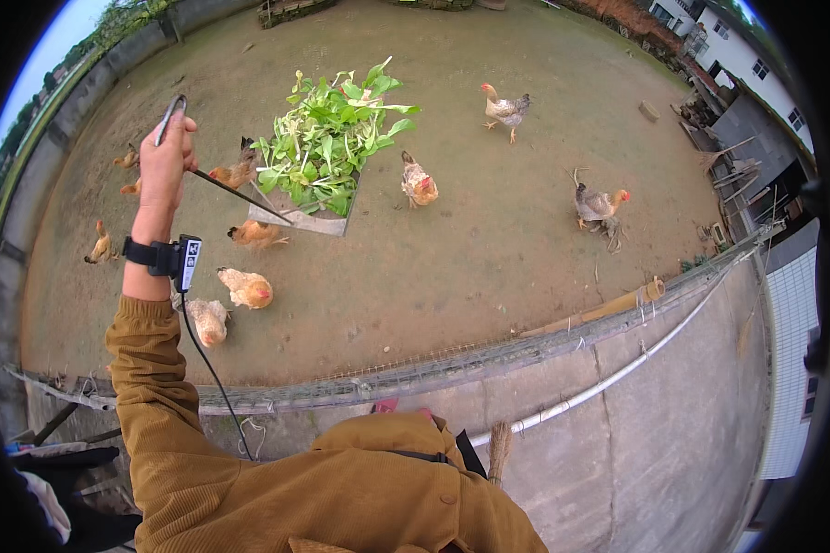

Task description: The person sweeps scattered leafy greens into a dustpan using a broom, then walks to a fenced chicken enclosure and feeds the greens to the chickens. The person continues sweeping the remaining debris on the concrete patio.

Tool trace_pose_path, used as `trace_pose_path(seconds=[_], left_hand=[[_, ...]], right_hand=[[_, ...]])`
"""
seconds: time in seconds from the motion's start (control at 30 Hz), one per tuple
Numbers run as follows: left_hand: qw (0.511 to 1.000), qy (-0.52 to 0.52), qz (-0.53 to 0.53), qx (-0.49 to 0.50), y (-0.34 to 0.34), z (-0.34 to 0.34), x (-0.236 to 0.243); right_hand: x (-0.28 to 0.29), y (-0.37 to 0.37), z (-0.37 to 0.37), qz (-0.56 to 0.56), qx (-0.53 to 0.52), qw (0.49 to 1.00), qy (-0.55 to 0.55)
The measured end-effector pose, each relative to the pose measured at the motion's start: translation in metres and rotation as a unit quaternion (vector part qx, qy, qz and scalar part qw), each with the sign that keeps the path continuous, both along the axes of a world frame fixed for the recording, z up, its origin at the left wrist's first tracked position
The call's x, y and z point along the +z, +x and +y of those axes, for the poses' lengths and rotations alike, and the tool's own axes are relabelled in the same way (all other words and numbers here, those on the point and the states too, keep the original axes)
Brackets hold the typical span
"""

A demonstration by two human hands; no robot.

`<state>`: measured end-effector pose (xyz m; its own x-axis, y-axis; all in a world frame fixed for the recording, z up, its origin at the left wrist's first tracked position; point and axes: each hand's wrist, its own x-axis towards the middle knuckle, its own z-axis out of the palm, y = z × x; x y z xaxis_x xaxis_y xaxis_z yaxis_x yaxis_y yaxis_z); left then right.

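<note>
My left hand [168,152] is raised out over the dirt yard, its fingers wrapped round the thin dark metal handle of a dustpan [321,223]. The handle slants down to the right from my fist, and its bent end sticks up above the hand. A loose heap of leafy greens [327,138] fills the grey pan and spills over its far edge. Brown chickens stand close by, one hen [237,170] left of the pan and one hen [256,234] partly below it. My right hand is out of the picture.
A low mesh fence [415,369] runs between the concrete path [664,433] and the yard. Several more chickens are spread about, among them a hen [509,109] farther off. A white pipe [609,381] lies along the path; a broom [499,452] is near my body.
</note>
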<state>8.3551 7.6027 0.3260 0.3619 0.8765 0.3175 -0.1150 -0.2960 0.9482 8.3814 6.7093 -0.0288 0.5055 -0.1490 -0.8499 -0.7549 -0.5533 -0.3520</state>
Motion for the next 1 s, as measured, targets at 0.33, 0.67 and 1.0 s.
trace_pose_path(seconds=[0.33, 0.67, 1.0], left_hand=[[0.980, -0.130, 0.143, 0.037, -0.004, 0.029, -0.105], [0.961, -0.167, 0.212, -0.067, 0.037, -0.016, -0.141], [0.925, -0.037, 0.238, -0.292, 0.095, -0.065, -0.067]], right_hand=[[0.017, 0.002, 0.059, -0.003, -0.044, 0.998, 0.036], [0.020, 0.004, 0.084, -0.006, -0.054, 0.997, 0.049], [0.019, 0.001, 0.083, -0.007, -0.056, 0.997, 0.059]])
